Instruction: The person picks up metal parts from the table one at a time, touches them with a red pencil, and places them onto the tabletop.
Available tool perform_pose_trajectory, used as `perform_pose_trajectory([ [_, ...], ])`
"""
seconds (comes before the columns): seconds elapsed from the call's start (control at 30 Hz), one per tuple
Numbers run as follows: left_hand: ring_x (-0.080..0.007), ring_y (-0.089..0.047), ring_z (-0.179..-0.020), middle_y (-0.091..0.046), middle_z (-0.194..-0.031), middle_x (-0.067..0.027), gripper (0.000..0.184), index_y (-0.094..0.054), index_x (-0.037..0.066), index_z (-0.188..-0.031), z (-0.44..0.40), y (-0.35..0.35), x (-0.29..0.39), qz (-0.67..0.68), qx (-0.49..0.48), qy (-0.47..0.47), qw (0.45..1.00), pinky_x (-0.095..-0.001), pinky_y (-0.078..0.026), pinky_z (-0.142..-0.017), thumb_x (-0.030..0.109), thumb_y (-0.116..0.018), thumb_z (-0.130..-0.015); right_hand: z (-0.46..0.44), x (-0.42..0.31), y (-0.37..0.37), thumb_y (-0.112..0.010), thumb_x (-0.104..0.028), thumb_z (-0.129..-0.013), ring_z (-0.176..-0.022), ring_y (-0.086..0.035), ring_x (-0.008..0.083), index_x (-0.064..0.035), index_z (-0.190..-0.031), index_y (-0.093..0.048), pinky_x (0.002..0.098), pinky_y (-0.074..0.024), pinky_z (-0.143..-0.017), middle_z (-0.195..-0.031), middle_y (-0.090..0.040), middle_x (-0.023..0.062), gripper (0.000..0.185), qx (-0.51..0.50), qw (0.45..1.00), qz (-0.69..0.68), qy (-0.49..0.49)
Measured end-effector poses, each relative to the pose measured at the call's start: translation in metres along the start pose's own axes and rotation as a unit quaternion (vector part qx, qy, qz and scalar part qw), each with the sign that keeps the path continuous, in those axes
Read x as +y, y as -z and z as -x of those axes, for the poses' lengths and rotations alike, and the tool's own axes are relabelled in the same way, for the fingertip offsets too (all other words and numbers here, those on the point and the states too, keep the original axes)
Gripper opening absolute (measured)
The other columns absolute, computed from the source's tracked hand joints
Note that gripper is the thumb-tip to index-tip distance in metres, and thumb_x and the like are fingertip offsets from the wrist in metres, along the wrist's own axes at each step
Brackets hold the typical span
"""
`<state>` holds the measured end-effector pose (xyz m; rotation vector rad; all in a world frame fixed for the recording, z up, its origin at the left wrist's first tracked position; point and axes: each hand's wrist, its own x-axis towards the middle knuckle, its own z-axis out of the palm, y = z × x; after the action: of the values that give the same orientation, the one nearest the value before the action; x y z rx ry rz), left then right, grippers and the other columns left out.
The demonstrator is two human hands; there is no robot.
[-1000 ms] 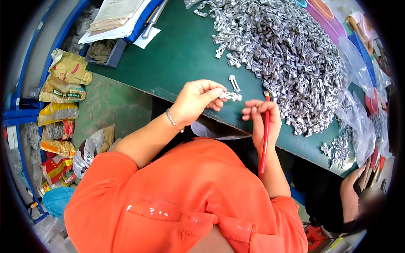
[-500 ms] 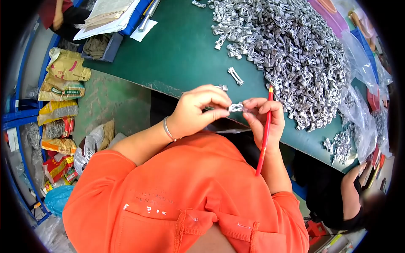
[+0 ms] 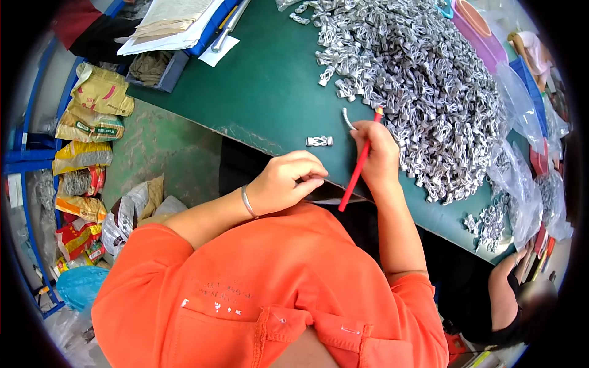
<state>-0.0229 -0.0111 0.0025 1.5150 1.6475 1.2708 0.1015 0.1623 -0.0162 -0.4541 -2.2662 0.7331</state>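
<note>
My right hand is closed around a red pencil, its yellowish tip pointing up toward the pile. At that hand's fingertips is a small grey metal piece, seen edge-on and partly covered by the fingers. My left hand hovers by the table's near edge, fingers curled and thumb drawn against them, with nothing visible in the pinch. Just beyond it, a small grey looped wire fitting with a ribbed end lies on the green table.
A big heap of similar fittings covers the right side, with a smaller cluster near clear plastic bags. Papers and a grey bin sit at upper left. Sacks fill a blue rack. Other people are at the edges.
My hands have parted. The right moved up to the loose piece on the table, the pencil swinging along; the left drew back slightly. The fitting pinched between both hands is no longer there.
</note>
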Motion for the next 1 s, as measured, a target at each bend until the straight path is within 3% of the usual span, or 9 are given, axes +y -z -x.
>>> perform_pose_trajectory([
  [0.07, -0.0162, -0.064, -0.078, -0.063, -0.093, -0.0094, 0.017, -0.063, -0.001, -0.097, 0.000, 0.000, -0.003, 0.020, 0.015, 0.020, 0.999, -0.0255, -0.054, -0.070, -0.004, -0.065, -0.080, 0.005, -0.008, 0.001, -0.061, 0.006, -0.083, -0.069, -0.062, 0.0167, -0.0038, -0.082, -0.047, 0.0273, -0.0480, -0.055, -0.083, -0.065, 0.0113, 0.018, 0.015, 0.972, -0.167, -0.161],
  [0.13, -0.0134, -0.064, -0.079, -0.062, -0.093, -0.0093, 0.027, -0.057, -0.003, -0.110, -0.003, -0.002, -0.004, 0.226, 0.056, 0.140, 0.962, -0.0245, -0.054, -0.071, -0.004, -0.062, -0.084, 0.005, -0.018, 0.011, -0.059, 0.006, -0.085, -0.071, -0.061, 0.0128, -0.0050, -0.084, -0.044, 0.0230, -0.0477, -0.055, -0.085, -0.065, 0.0117, 0.019, -0.001, 0.888, -0.364, -0.281],
  [0.27, -0.0142, -0.063, -0.080, -0.061, -0.092, -0.0100, 0.036, -0.049, -0.003, -0.120, -0.016, 0.000, 0.000, 0.360, 0.065, 0.130, 0.921, -0.0249, -0.054, -0.071, -0.003, -0.060, -0.086, 0.012, -0.033, 0.025, -0.057, 0.009, -0.085, -0.073, -0.062, 0.0142, -0.0066, -0.086, -0.041, 0.0212, -0.0482, -0.057, -0.091, -0.064, 0.0146, 0.022, -0.034, 0.835, -0.470, -0.284],
  [0.43, -0.0147, -0.064, -0.081, -0.061, -0.092, -0.0106, 0.036, -0.050, -0.004, -0.119, -0.019, -0.003, 0.007, 0.369, 0.080, 0.097, 0.921, -0.0256, -0.054, -0.071, -0.005, -0.061, -0.085, 0.028, -0.037, 0.022, -0.057, 0.015, -0.082, -0.077, -0.061, 0.0140, -0.0063, -0.086, -0.042, 0.0229, -0.0502, -0.064, -0.096, -0.063, 0.0154, 0.026, -0.022, 0.845, -0.472, -0.249],
  [0.53, -0.0157, -0.064, -0.082, -0.060, -0.093, -0.0110, 0.029, -0.054, -0.005, -0.112, -0.017, -0.004, 0.008, 0.357, 0.069, 0.087, 0.928, -0.0260, -0.055, -0.072, -0.008, -0.061, -0.084, 0.036, -0.031, 0.018, -0.060, 0.018, -0.078, -0.080, -0.059, 0.0131, -0.0058, -0.086, -0.042, 0.0243, -0.0504, -0.070, -0.098, -0.063, 0.0154, 0.031, -0.024, 0.887, -0.421, -0.190],
  [0.6, -0.0165, -0.064, -0.083, -0.059, -0.096, -0.0117, 0.022, -0.059, -0.006, -0.104, -0.017, -0.002, 0.007, 0.255, 0.066, 0.011, 0.965, -0.0262, -0.055, -0.073, -0.009, -0.062, -0.082, 0.037, -0.032, 0.018, -0.062, 0.017, -0.077, -0.082, -0.059, 0.0134, -0.0056, -0.086, -0.042, 0.0251, -0.0499, -0.074, -0.099, -0.063, 0.0154, 0.032, -0.008, 0.923, -0.360, -0.133],
  [0.83, -0.0181, -0.065, -0.085, -0.060, -0.097, -0.0123, 0.017, -0.062, -0.003, -0.095, -0.023, -0.006, 0.007, 0.251, 0.118, -0.031, 0.960, -0.0274, -0.054, -0.072, -0.009, -0.065, -0.079, 0.031, -0.041, 0.021, -0.064, 0.014, -0.078, -0.080, -0.062, 0.0140, -0.0041, -0.088, -0.041, 0.0236, -0.0529, -0.067, -0.099, -0.060, 0.0163, 0.032, 0.061, 0.883, -0.415, -0.211],
  [0.9, -0.0215, -0.064, -0.085, -0.063, -0.095, -0.0122, 0.016, -0.063, 0.000, -0.088, -0.026, 0.002, 0.008, 0.009, 0.117, -0.122, 0.986, -0.0294, -0.054, -0.071, -0.010, -0.067, -0.075, 0.029, -0.045, 0.024, -0.063, 0.012, -0.080, -0.079, -0.063, 0.0138, -0.0044, -0.088, -0.041, 0.0227, -0.0534, -0.065, -0.099, -0.060, 0.0165, 0.029, 0.056, 0.863, -0.437, -0.248],
  [1.0, -0.0255, -0.064, -0.084, -0.064, -0.096, -0.0133, 0.019, -0.064, 0.003, -0.083, -0.027, -0.002, 0.003, -0.014, 0.128, -0.161, 0.979, -0.0316, -0.053, -0.071, -0.011, -0.067, -0.071, 0.026, -0.044, 0.023, -0.062, 0.013, -0.080, -0.077, -0.060, 0.0125, -0.0050, -0.088, -0.040, 0.0238, -0.0530, -0.066, -0.098, -0.061, 0.0166, 0.029, 0.073, 0.870, -0.432, -0.225],
])
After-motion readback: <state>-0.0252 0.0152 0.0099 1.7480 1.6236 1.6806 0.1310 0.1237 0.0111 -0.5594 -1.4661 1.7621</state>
